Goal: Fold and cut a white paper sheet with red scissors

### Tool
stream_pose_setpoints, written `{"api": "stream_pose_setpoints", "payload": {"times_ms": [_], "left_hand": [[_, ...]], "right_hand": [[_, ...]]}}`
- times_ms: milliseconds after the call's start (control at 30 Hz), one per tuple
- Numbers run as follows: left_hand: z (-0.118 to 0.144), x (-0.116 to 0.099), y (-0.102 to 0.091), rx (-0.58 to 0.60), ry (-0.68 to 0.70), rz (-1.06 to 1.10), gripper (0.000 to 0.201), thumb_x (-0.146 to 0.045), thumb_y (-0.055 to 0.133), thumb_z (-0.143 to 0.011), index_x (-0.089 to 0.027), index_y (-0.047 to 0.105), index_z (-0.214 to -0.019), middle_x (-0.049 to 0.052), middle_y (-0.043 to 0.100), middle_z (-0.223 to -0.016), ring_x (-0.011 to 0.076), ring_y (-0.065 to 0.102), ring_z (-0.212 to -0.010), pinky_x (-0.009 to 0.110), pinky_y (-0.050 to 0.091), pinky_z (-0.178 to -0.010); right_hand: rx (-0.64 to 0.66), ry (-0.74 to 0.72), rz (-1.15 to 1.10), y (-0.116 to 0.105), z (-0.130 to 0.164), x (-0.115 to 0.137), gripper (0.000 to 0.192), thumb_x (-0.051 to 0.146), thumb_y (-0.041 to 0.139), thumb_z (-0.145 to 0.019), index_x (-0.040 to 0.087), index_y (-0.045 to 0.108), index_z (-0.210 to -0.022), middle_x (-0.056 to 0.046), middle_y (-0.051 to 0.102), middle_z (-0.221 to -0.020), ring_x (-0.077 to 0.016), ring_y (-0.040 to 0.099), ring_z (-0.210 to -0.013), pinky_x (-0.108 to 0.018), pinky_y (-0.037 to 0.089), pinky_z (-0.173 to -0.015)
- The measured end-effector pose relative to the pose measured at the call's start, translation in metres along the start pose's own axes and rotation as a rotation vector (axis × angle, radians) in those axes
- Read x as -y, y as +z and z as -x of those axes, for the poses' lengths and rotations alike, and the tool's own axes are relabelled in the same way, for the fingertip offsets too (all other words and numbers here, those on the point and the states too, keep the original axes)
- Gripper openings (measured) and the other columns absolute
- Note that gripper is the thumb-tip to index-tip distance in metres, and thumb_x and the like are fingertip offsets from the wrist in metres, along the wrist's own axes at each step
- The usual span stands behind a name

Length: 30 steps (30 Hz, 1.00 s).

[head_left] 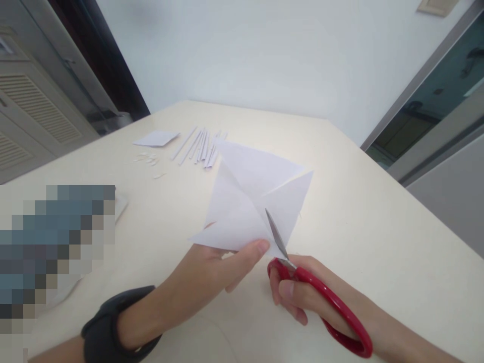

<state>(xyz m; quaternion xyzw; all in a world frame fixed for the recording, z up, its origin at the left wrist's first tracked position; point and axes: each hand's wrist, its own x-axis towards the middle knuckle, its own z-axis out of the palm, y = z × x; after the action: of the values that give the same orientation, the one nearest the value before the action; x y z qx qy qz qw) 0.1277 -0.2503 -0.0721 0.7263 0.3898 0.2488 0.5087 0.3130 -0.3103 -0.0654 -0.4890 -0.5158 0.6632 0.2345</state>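
Note:
A square sheet of white paper [249,201] with slits running in from its corners is held up over the table. My left hand [223,267] pinches its near edge, thumb on top and fingers underneath. In my right hand [302,287] is a pair of scissors [333,297] with red handles, my fingers through the loops. One blade lies over the paper's near right corner, pointing toward the middle. The other blade is hidden beneath the sheet. Behind the paper lie several thin rolled paper sticks [196,146].
On the pale table [378,227], a folded piece of white paper [157,138] lies at the back left, with small white scraps [147,159] before it. A blurred-out object [56,247] is at the left edge. A white wall [257,55] stands behind.

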Motion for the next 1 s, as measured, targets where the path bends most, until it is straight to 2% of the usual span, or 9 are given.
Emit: {"api": "stream_pose_setpoints", "payload": {"times_ms": [133,267,433,600,767,1000], "left_hand": [[0.002,0.004,0.002,-0.030,0.021,-0.008,0.046,-0.034,0.045,-0.089,-0.021,0.035,-0.046,-0.007,0.037,-0.042,0.0086,0.042,-0.041,0.022,0.040,-0.048],[0.002,0.003,0.003,-0.068,0.022,-0.023,0.046,-0.033,0.045,-0.088,-0.020,0.035,-0.044,-0.007,0.037,-0.041,0.0077,0.041,-0.040,0.022,0.039,-0.047],[0.000,-0.004,0.000,-0.055,0.012,-0.055,0.044,-0.032,0.046,-0.086,-0.021,0.035,-0.045,-0.008,0.037,-0.040,0.0082,0.043,-0.039,0.022,0.041,-0.047],[-0.001,-0.004,0.001,-0.032,-0.001,-0.047,0.046,-0.033,0.043,-0.087,-0.021,0.034,-0.044,-0.008,0.036,-0.039,0.0081,0.042,-0.038,0.022,0.042,-0.051],[0.001,0.004,0.003,-0.012,-0.109,-0.020,0.049,-0.042,0.043,-0.087,-0.021,0.032,-0.044,-0.007,0.035,-0.040,0.0097,0.041,-0.041,0.023,0.041,-0.052],[-0.001,0.013,0.002,-0.009,-0.169,0.010,0.056,-0.054,0.042,-0.085,-0.021,0.031,-0.042,-0.005,0.036,-0.041,0.0113,0.043,-0.044,0.025,0.039,-0.055]], "right_hand": [[-0.008,-0.008,-0.019,0.000,-0.003,-0.005,0.018,0.014,0.046,-0.077,0.018,0.041,-0.060,0.004,0.042,-0.061,-0.0094,0.041,-0.057,-0.022,0.031,-0.056],[-0.012,0.001,0.009,0.000,-0.005,-0.006,0.022,0.016,0.046,-0.079,0.018,0.041,-0.057,0.005,0.039,-0.053,-0.0093,0.039,-0.053,-0.024,0.027,-0.054],[-0.041,0.013,0.005,0.002,-0.004,-0.005,0.025,0.018,0.045,-0.081,0.018,0.043,-0.057,0.006,0.040,-0.047,-0.0087,0.038,-0.049,-0.024,0.028,-0.052],[-0.036,0.004,-0.004,0.002,-0.005,-0.008,0.021,0.009,0.041,-0.075,0.018,0.043,-0.056,0.006,0.041,-0.047,-0.0072,0.037,-0.046,-0.022,0.026,-0.048],[-0.023,-0.052,-0.048,0.001,-0.009,-0.013,0.019,0.003,0.036,-0.066,0.018,0.042,-0.055,0.007,0.040,-0.046,-0.0061,0.035,-0.044,-0.021,0.024,-0.044],[-0.022,-0.113,-0.075,0.001,-0.011,-0.019,0.019,0.007,0.036,-0.070,0.018,0.045,-0.057,0.007,0.039,-0.046,-0.0057,0.035,-0.043,-0.019,0.025,-0.043]]}}
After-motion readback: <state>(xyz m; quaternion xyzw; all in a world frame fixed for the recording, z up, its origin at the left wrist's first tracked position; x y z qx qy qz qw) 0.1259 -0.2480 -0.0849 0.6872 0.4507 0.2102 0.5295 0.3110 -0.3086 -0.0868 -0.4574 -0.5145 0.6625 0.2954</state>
